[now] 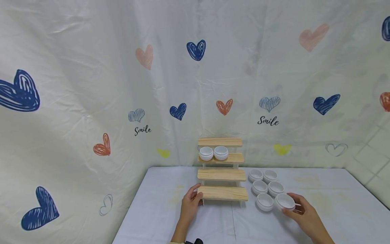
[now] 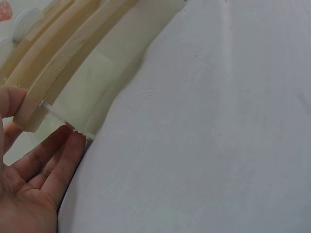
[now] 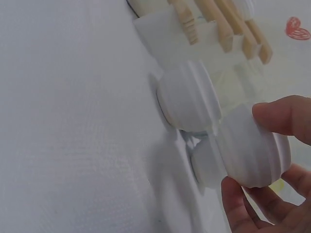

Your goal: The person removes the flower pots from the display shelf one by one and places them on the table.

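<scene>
A: Where do the hands sit?

B: The left hand (image 1: 190,203) curls its thumb and fingers round the left end of the wooden stepped rack's (image 1: 221,173) lowest plank. The right hand (image 1: 304,213) pinches a ribbed white bowl (image 1: 285,201) at the near right of the cluster.

A: Room around?

B: Bare pale tablecloth (image 1: 329,203) spreads right; five more smooth round bowls (image 1: 264,186) crowd just beside the rack.

In the left wrist view the left hand (image 2: 29,189) is cut off by the lower and left edges; only the end of the wooden stepped rack (image 2: 63,68) beside the fingers (image 2: 65,155) is seen. In the right wrist view the right hand (image 3: 272,194) is cropped, and the white cup (image 3: 250,145) between its fingers is blurred. The two cups (image 1: 213,153) on the rack are too small for contents to be told.
</scene>
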Motion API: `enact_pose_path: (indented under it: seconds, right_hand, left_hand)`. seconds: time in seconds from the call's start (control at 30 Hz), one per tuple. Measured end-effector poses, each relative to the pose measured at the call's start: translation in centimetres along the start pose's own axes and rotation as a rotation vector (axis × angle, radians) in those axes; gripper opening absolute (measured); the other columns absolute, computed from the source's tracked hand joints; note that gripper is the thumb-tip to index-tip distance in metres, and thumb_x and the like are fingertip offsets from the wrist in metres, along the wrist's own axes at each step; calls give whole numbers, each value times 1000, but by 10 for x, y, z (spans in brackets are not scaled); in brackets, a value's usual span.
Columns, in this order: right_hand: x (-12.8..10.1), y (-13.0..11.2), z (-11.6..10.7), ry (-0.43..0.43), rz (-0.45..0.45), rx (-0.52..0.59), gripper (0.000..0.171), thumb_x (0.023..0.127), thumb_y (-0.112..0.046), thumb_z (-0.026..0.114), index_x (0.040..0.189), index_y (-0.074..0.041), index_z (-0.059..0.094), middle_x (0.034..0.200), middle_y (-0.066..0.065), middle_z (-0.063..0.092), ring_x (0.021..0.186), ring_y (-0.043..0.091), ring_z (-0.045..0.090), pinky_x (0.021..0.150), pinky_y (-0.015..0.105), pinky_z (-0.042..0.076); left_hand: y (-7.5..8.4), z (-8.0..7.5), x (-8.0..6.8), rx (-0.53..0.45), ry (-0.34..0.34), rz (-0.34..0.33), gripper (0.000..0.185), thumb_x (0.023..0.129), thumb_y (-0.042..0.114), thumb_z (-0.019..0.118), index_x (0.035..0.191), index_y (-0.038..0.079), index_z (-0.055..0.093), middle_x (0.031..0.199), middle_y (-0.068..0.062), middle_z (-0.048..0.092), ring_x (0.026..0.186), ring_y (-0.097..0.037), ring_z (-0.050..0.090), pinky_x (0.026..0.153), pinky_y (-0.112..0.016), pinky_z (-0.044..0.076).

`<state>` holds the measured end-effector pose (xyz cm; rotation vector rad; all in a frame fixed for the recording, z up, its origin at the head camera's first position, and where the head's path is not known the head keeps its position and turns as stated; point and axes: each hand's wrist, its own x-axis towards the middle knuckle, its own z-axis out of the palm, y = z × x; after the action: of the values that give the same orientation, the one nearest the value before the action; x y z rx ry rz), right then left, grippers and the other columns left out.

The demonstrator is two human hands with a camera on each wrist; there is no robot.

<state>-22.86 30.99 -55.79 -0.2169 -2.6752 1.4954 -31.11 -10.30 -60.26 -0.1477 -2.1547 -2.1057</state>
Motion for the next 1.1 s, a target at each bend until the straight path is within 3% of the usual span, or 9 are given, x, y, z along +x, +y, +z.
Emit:
enact_pose_path:
  seconds: [0.3,0.83,1.1]
  right_hand:
    - [2,2,0,-16,33,-22,87,89,-42,79,154,-4,35,142,21,51,91,-13,51,75,20,53]
    - [8,14,6,-15,19,-62,82,91,-36,78,152,0,35,143,29,50,90,-11,53,74,19,53]
    - [10,13,5,-17,23,-93,87,89,-39,80,151,1,35,144,30,50,94,-3,56,74,18,53]
  left_hand:
    - [-1,-1,0,-5,-4,-1,42,99,14,66,140,12,61,106,-14,74,93,-28,73,75,-34,63]
    - [1,0,-2,-16,2,4,41,98,14,67,138,12,63,105,-14,74,90,-23,73,75,-36,63]
    - [-1,0,0,-7,5,1,41,98,13,66,138,13,63,106,-14,74,90,-20,72,76,-38,63]
